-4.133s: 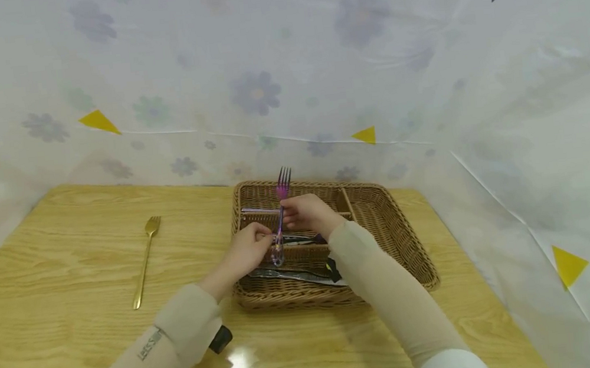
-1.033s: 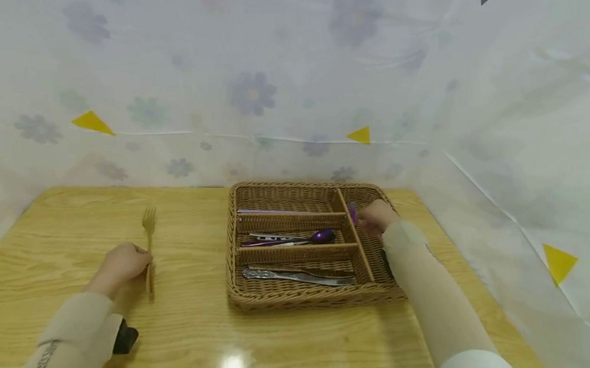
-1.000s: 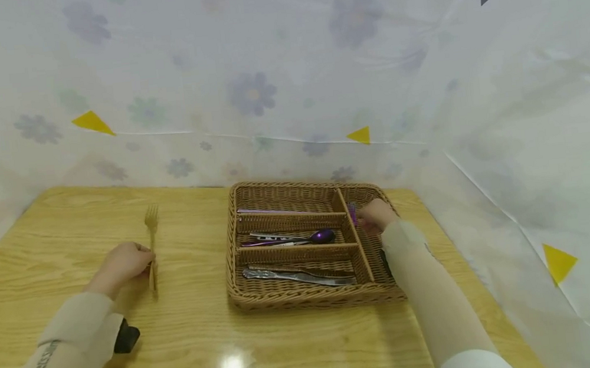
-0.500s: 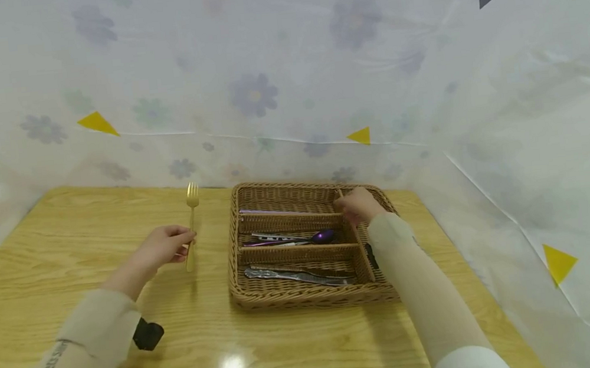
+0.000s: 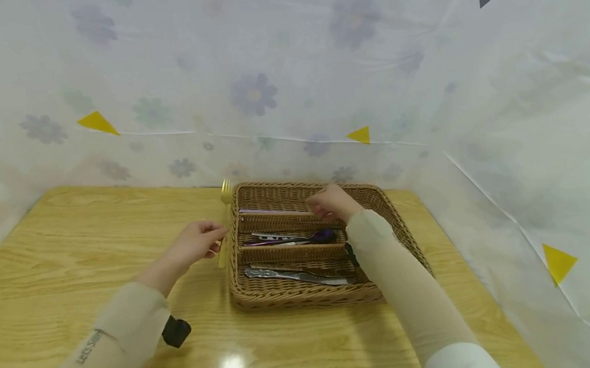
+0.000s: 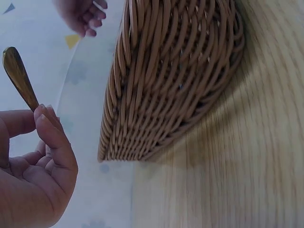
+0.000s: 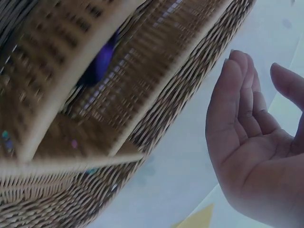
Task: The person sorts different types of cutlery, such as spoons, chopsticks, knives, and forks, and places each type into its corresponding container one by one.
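My left hand (image 5: 194,244) pinches a gold fork (image 5: 226,193) by its handle, tines up, at the left side of a brown wicker cutlery basket (image 5: 306,301). In the left wrist view, the end of the fork's handle (image 6: 19,76) sticks out past the thumb and fingertips. My right hand (image 5: 333,201) hovers over the back of the basket; in the right wrist view its fingers (image 7: 232,90) are gently bent with nothing between them and the thumb. A purple spoon (image 5: 324,236) lies with other cutlery in the middle compartment.
Silver knives (image 5: 298,275) lie in the front compartment. A thin purple handle (image 5: 271,211) shows in the back compartment. My right forearm partly covers the long right-hand compartment. A flower-patterned white curtain (image 5: 250,46) hangs behind the wooden table (image 5: 92,239).
My left hand has picked the gold fork up off the table and carried it right to the basket. My right hand has let go of the purple fork in the right compartment and moved left.
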`<state>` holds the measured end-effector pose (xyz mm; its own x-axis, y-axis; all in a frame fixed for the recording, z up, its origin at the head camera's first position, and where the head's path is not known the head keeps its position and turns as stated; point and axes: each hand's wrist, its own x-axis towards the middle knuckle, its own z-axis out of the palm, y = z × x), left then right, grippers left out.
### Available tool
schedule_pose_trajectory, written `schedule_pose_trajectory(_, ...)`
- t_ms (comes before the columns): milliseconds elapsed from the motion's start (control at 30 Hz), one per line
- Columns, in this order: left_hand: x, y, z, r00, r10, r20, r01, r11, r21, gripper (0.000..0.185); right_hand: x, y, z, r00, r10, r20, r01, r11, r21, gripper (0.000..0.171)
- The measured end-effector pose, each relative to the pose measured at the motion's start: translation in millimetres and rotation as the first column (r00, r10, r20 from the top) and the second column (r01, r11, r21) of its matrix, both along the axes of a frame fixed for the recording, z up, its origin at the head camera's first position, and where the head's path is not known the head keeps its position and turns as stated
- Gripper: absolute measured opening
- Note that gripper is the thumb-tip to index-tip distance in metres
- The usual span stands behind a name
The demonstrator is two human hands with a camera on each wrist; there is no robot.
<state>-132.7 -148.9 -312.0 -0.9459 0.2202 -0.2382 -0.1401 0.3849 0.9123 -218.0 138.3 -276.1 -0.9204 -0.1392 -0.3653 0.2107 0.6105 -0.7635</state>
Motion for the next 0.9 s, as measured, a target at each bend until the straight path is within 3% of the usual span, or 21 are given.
schedule_pose_trajectory(100, 0.0, 12, 1.7, 1.000, -0.005, -0.003, 0.005, 1.000, 0.018, 0.041, 0.6, -11, -0.3, 1.000, 0.014, 0.002, -0.014, 1.000, 0.028, 0.023)
schedule_pose_trajectory(400, -0.5, 46, 0.2, 1.000, -0.002, -0.008, 0.002, 0.997, 0.076, 0.033, 1.8, -38, -6.0, 0.994, 0.097, 0.045, -0.099, 0.994, 0.036, 0.041)
schedule_pose_trajectory(900, -1.5, 83, 4.7, 0.999, -0.016, -0.030, 0.019, 0.996, 0.092, 0.032, 3.1, -56, -7.5, 0.991, 0.023, 0.130, -0.009, 0.994, -0.112, 0.040)
